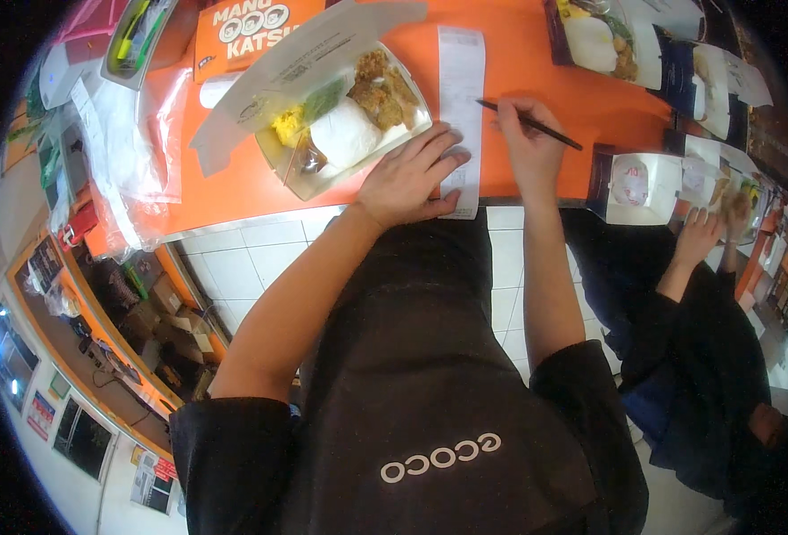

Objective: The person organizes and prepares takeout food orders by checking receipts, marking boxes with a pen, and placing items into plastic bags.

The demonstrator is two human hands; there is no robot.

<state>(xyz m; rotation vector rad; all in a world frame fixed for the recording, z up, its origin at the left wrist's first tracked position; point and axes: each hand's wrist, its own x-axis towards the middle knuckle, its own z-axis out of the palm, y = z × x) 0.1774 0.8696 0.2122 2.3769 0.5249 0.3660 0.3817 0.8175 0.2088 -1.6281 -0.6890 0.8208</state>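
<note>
A long paper receipt (461, 73) with printing on it lies on the orange counter (394, 20). My right hand (531, 137) grips a slim black pen (554, 132), its tip at the receipt's right edge. My left hand (417, 175) rests palm down, fingers spread, over the receipt's left edge and beside a food box. That open cardboard meal box (314, 190) holds a mound of white rice (345, 132), fried breaded pieces (382, 90), yellow shreds (288, 125), green leaf (324, 99) and a small clear sachet (312, 160). Its lid (260, 80) stands raised on the far left side.
Clear plastic bags (126, 154) lie at the left, below a metal tray of markers (136, 40). An orange printed box (233, 33) stands behind. More open meal boxes (591, 40) line the right side, where a co-worker's hand (698, 234) reaches over them.
</note>
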